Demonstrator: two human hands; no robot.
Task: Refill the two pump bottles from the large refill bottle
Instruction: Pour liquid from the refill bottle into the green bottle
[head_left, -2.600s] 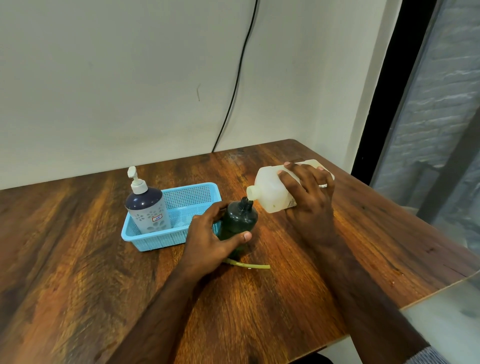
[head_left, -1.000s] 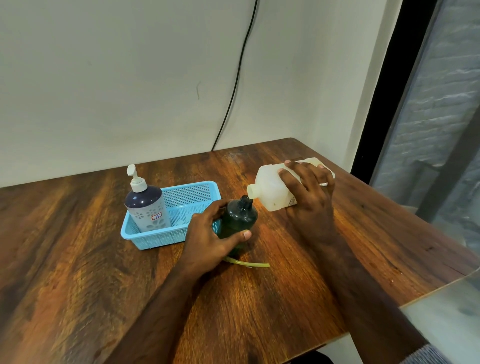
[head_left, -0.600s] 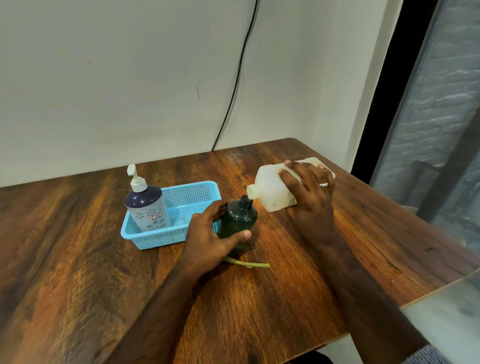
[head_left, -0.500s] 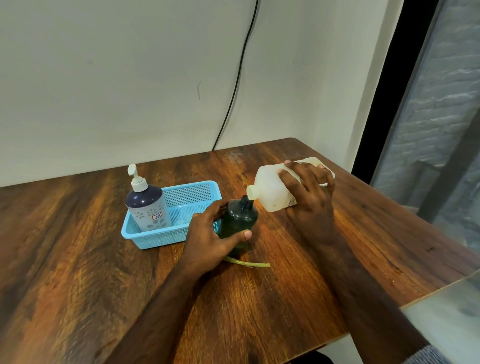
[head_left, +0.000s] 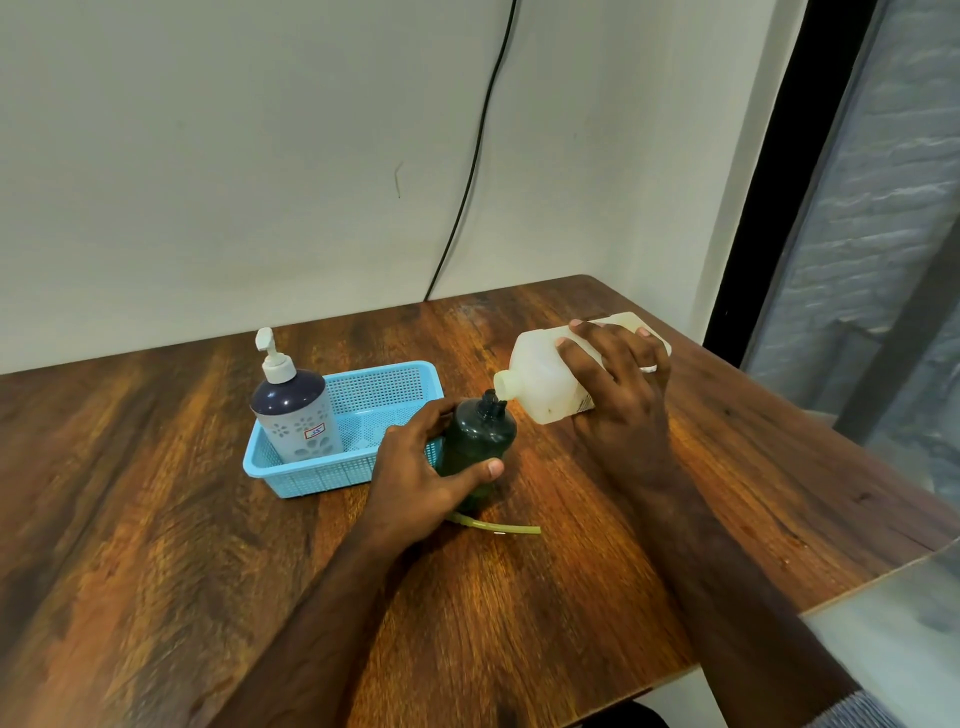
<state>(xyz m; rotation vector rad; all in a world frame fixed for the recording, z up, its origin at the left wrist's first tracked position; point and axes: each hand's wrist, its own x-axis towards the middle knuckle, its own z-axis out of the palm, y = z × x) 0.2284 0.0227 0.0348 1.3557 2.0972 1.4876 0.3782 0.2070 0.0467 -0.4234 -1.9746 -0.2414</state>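
My right hand (head_left: 621, 395) grips the large white refill bottle (head_left: 537, 382), tipped on its side with its spout right over the open neck of a dark green bottle (head_left: 475, 436). That green bottle stands upright on the table, held around its body by my left hand (head_left: 421, 483). Its pump is off: a yellowish-green pump tube (head_left: 496, 526) lies on the table just in front of it, partly hidden under my left hand. A second pump bottle (head_left: 296, 410), dark blue on top and pale with flower marks below, stands with its white pump on.
A light blue perforated basket (head_left: 384, 389) holds the second pump bottle at its left end, just left of my left hand. The wooden table (head_left: 156, 545) meets the wall at the back and ends at the right and front edges. A black cable (head_left: 467, 171) runs down the wall.
Almost nothing differs. The refill bottle stays tipped over the green bottle's neck, lifted very slightly since the earliest frame; both hands keep their holds.
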